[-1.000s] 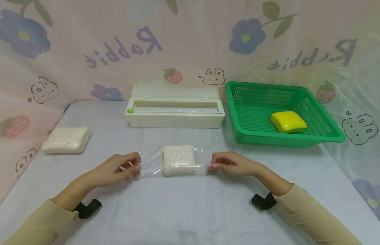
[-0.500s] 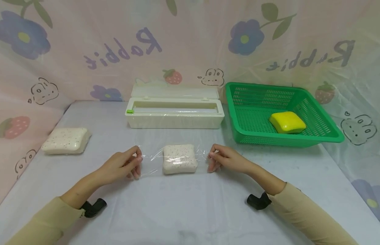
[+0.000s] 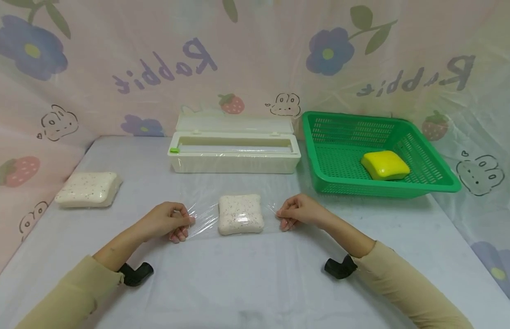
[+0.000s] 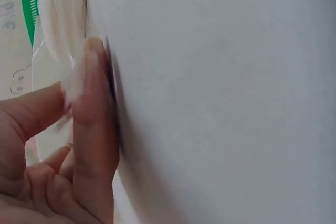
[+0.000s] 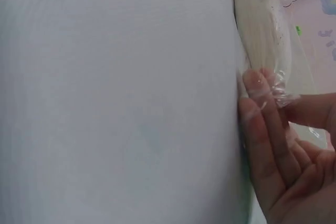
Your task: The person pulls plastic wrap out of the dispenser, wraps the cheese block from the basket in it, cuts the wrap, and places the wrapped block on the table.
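a yellow block (image 3: 385, 165) lies in a green basket (image 3: 361, 186), before a pink cloth (image 3: 255, 59) with printed flowers (image 3: 329, 45) and strawberries (image 3: 233, 104)

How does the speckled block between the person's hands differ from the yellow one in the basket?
The speckled block is off-white with dark flecks; the yellow block is one plain colour. The left hand and right hand pinch clear film at either side of the speckled block; the yellow block sits untouched in the green basket. Both are pillow-shaped with rounded corners.

speckled bars (image 3: 240, 214) (image 3: 88, 188): 2 | yellow bar (image 3: 385, 165): 1 | white box (image 3: 234, 163): 1 | green basket (image 3: 334, 157): 1
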Available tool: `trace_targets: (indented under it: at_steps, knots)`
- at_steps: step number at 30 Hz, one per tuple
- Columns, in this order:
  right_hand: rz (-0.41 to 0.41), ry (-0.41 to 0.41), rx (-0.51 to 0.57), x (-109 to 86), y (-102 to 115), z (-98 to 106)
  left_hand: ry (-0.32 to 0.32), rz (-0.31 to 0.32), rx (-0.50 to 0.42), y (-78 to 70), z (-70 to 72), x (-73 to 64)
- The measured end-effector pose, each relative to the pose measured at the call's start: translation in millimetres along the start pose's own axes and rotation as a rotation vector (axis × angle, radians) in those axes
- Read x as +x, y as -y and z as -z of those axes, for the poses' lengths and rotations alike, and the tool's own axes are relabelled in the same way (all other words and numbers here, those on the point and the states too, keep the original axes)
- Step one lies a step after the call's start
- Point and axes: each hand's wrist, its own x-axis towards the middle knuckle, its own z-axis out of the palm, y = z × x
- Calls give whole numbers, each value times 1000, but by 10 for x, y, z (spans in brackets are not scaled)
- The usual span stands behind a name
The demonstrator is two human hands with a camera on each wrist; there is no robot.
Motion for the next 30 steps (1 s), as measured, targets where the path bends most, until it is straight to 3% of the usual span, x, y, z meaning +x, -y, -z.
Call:
trace_targets:
  at_steps: [4,7,9,12,15,17,20,23,30]
  knots:
    - [14,50,28,1,-50,49,61,5,-84,89,93,-31]
    - [35,73,20,-55,-33,105,17,17,-91,107,151,-79]
    - [76,53,-22,-109,11,126,-84,13,-30,74,156,-109]
    - [229,-41,-141,-187,102,104,-302,-40,170,-34,95,-136]
    - [464,-157,-278,-231,186,18,-489,-147,361,-151,-29,-119]
    - [600,-226,-385,-244,223,-55,-531,-250,431,-210,-123,-84]
    - [715,-253,-509,-234,236,-168,-502,-409,493,-253,-245,-21]
    - [762,-214,-612,-211,211,-255,-440,-537,532,-269,-324,35]
    - [790,-139,-738,-164,137,-327,-295,-707,605,-286,-428,115]
